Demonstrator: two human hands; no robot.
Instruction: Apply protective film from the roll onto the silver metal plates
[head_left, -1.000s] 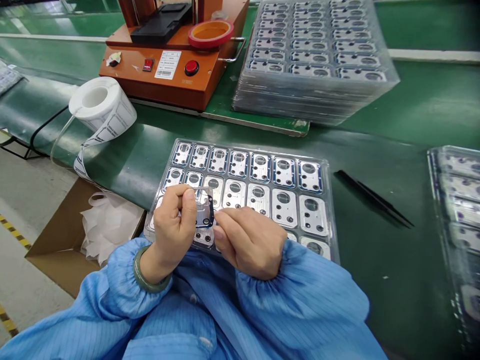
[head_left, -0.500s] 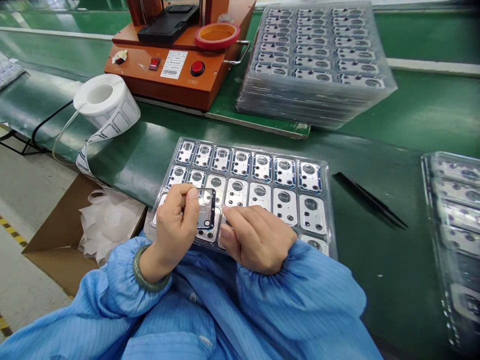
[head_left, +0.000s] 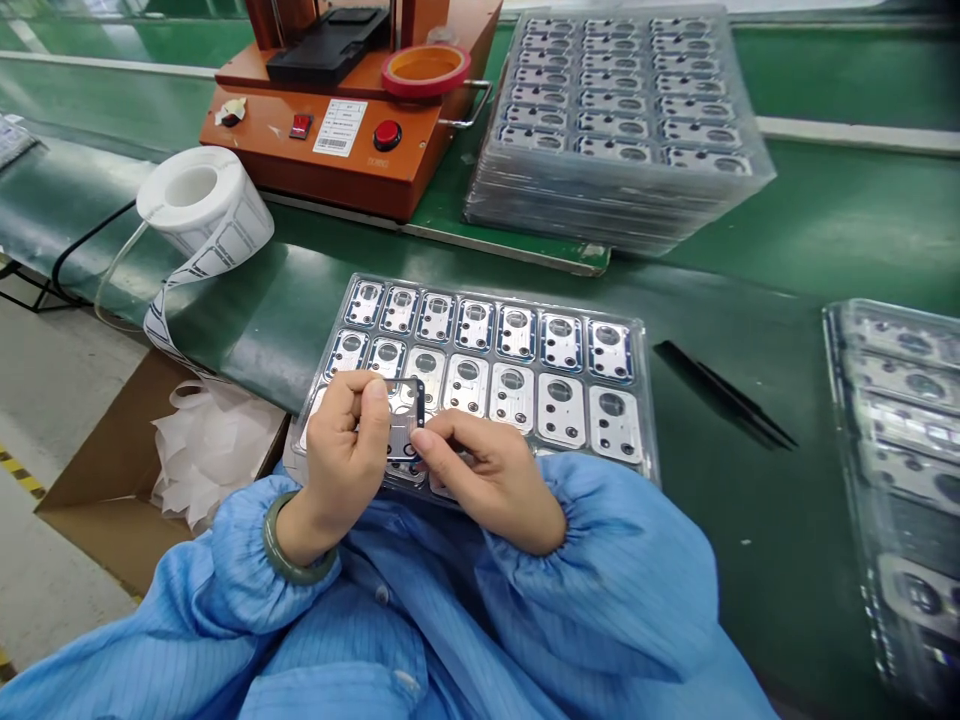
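My left hand (head_left: pixel 346 460) pinches a small rectangular plate with a dark blue edge (head_left: pixel 406 420) by its left side, raised over the clear tray (head_left: pixel 651 420). At the plate's lower right edge, the thumb and forefinger of my right hand (head_left: pixel 495 480) are closed on it. Silvery plates with round windows and small dark holes, such as the one at the right (head_left: pixel 613 425), lie in rows in the tray pockets. Both hands and the raised plate hide part of the lower rows.
Black tweezers (head_left: pixel 724 393) lie right of the tray. Another plastic tray (head_left: pixel 847 450) is at far right. Behind stand stacked trays (head_left: pixel 600 205) and an orange machine (head_left: pixel 315 170) bearing red tape (head_left: pixel 426 72). A label roll (head_left: pixel 191 200) and cardboard box (head_left: pixel 97 500) are left.
My right hand has moved left and its thumb and forefinger now meet the plate's edge. My left hand still grips the plate. The whole view has shifted slightly.
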